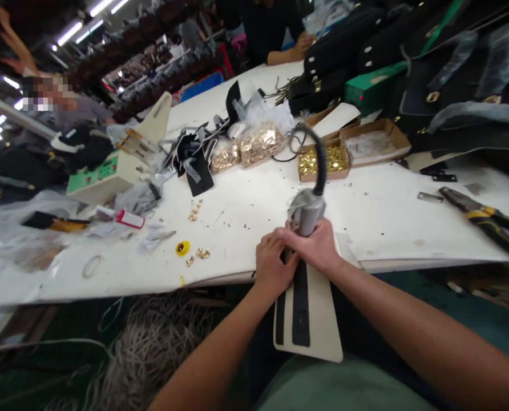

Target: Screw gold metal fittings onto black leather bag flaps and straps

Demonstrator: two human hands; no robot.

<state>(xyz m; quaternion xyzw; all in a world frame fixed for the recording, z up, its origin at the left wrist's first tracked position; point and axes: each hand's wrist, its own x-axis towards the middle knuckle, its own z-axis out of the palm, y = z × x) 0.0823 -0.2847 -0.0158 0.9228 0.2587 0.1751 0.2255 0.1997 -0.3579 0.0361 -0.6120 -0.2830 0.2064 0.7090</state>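
Observation:
At the table's front edge, my right hand (pixel 318 248) is closed around a silver hand tool (pixel 309 210) with a thick black hose (pixel 320 160) curving up from its top. The tool's working end is hidden by my fingers. Right beside it my left hand (pixel 275 265) is closed, fingers bent, on the upper part of a cream panel (pixel 325 319). Two black strips (pixel 301 308) run lengthwise along this panel, which hangs below the edge towards my lap. My two hands touch or nearly touch where tool and panel meet.
Pliers (pixel 485 217) lie at the right. Behind the tool stand a box of gold-coloured fittings (pixel 323 162) and bags of metal parts (pixel 258 145). A green-and-cream machine (pixel 109 174) and a yellow tape roll (pixel 182 248) are at left. Black bags (pixel 447 85) are piled back right. A co-worker's arm (pixel 286 56) rests across the table.

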